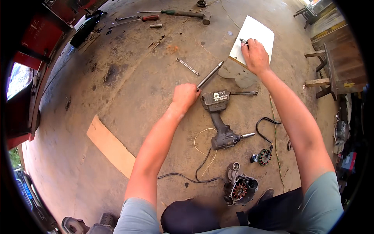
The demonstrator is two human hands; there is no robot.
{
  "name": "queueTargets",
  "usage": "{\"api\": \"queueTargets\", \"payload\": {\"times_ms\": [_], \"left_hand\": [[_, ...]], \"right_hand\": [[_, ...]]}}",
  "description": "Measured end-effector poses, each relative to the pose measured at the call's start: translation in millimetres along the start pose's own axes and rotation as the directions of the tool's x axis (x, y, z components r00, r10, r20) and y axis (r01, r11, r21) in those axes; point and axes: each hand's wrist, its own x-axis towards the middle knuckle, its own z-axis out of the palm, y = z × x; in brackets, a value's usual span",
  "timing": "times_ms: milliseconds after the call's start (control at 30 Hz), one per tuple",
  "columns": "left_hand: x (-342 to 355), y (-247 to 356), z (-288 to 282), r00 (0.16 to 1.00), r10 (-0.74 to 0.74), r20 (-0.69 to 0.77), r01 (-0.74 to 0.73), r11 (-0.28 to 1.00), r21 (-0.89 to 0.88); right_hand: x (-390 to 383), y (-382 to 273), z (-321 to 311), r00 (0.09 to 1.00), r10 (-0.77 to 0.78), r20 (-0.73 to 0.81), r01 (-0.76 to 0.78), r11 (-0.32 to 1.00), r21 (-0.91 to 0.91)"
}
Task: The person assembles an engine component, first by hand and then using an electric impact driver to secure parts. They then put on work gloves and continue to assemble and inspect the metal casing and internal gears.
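While the left hand (185,96) is closing around a long grey metal rod (210,74), the right hand (255,55) is pinching a small dark tool (242,40) on a white flat board (255,33).

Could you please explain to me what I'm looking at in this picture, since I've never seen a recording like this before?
There is no machine here: a person wears a wide fisheye camera on the head, looking down at their own bare arms, so straight edges bend near the rim. They crouch over a concrete floor. The left hand grips the end of a long metal rod. The right hand presses a small dark tool onto a white board. Between the arms lies a cordless impact wrench. Nearer the knees sit an engine housing and a small stator with a black cable. Farther off lie a spanner, screwdrivers and a hammer.
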Motion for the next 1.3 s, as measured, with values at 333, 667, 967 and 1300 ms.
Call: {"api": "queueTargets", "payload": {"times_ms": [333,667,967,1300], "left_hand": [[133.5,-58.1,-48.1,0.855,-0.493,-0.158,0.461,0.864,-0.203],[220.3,-85.5,-28.6,0.834,-0.552,-0.018,0.551,0.834,-0.041],[199.8,-113.2,-53.5,0.814,-0.564,-0.141,0.128,0.410,-0.903],[-10.3,-4.3,-411.5,0.710,-0.380,-0.593,-0.448,0.406,-0.797]], "right_hand": [[3.5,2.4,-6.1,0.999,-0.022,-0.030,0.023,0.999,0.039],[6.0,4.5,-5.5,1.000,-0.007,-0.026,0.009,0.998,0.069],[7.5,-8.4,2.4,0.997,-0.037,-0.072,0.045,0.993,0.111],[5.1,19.5,9.6,0.991,-0.053,-0.120,0.070,0.987,0.143]]}}
